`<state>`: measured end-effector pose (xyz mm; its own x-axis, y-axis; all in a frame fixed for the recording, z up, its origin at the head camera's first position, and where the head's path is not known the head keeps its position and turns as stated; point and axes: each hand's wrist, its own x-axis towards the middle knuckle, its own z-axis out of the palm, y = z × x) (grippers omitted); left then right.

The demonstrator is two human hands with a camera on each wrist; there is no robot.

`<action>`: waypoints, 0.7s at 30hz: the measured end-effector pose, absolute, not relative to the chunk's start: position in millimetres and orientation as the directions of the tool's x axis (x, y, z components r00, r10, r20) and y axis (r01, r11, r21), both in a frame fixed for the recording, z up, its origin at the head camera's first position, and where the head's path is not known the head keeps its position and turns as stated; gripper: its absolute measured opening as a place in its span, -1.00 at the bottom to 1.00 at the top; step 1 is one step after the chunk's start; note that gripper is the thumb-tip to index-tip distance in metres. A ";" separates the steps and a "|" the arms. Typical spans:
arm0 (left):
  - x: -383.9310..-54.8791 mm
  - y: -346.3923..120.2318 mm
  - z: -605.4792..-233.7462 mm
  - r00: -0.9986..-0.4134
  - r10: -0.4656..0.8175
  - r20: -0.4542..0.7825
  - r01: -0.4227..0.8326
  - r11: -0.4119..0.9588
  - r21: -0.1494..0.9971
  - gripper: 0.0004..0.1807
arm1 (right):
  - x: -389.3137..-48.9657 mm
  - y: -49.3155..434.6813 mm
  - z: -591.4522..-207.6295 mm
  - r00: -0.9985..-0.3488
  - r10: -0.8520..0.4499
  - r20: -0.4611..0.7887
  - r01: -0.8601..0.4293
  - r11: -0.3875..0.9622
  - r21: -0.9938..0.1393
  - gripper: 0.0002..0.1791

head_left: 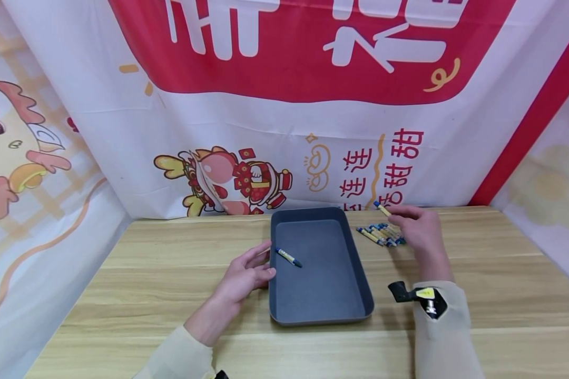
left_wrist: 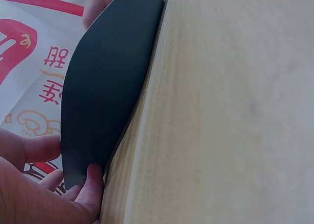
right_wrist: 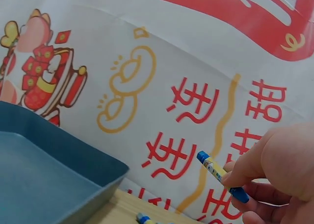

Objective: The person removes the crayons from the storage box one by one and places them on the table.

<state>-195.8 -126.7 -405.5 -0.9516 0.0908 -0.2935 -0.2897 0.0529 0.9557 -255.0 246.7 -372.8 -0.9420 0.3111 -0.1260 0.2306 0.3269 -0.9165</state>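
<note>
In the head view my right hand [head_left: 418, 226] pinches a crayon [head_left: 382, 209] with a yellow wrapper above the back of the table. Up close in the right wrist view, this crayon [right_wrist: 218, 172] shows blue at both ends, between thumb and fingers. Below that hand lies a pile of several similar crayons [head_left: 371, 236]. A dark grey rectangular tray [head_left: 322, 295] stands left of the pile, with one dark-tipped crayon [head_left: 289, 257] inside near its left wall. My left hand [head_left: 246, 271] touches the tray's left side, its fingertips against the outer wall [left_wrist: 108, 82].
The wooden table [head_left: 180, 263] carries the tray and the crayons. Behind it hangs a white cloth [head_left: 137, 158] with red lettering and cartoon prints, and more cloth [head_left: 52, 221] hangs at the left. A small black mount [head_left: 410, 293] sits on the right sleeve.
</note>
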 end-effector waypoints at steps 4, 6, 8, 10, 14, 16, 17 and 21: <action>-194.9 -126.4 -405.4 -0.953 0.091 -0.288 -0.284 0.053 0.957 -0.27 | -253.9 254.4 -375.9 -0.932 0.338 -0.132 0.244 0.317 -0.916 -0.54; -194.7 -126.3 -405.6 -0.954 0.092 -0.287 -0.283 0.054 0.958 -0.27 | -253.3 258.5 -377.8 -0.926 0.351 -0.139 0.257 0.316 -0.913 -0.54; -194.4 -126.2 -405.8 -0.953 0.094 -0.288 -0.284 0.053 0.957 -0.27 | -253.2 262.6 -380.1 -0.920 0.366 -0.141 0.263 0.310 -0.914 -0.54; -194.4 -126.3 -405.9 -0.952 0.096 -0.289 -0.285 0.052 0.957 -0.27 | -253.1 266.4 -382.5 -0.914 0.380 -0.146 0.270 0.300 -0.915 -0.53; -194.5 -126.7 -405.1 -0.952 0.095 -0.291 -0.287 0.054 0.956 -0.27 | -253.1 273.8 -387.5 -0.895 0.418 -0.154 0.283 0.265 -0.922 -0.52; -194.6 -126.8 -404.8 -0.952 0.094 -0.292 -0.288 0.054 0.956 -0.27 | -253.2 277.6 -389.8 -0.884 0.439 -0.160 0.290 0.248 -0.924 -0.52; -194.7 -126.8 -404.7 -0.952 0.094 -0.293 -0.289 0.053 0.956 -0.27 | -253.2 279.1 -390.9 -0.879 0.450 -0.160 0.292 0.240 -0.926 -0.52; -194.9 -127.1 -404.9 -0.953 0.098 -0.288 -0.285 0.048 0.957 -0.26 | -253.1 282.6 -394.4 -0.867 0.468 -0.170 0.311 0.244 -0.919 -0.52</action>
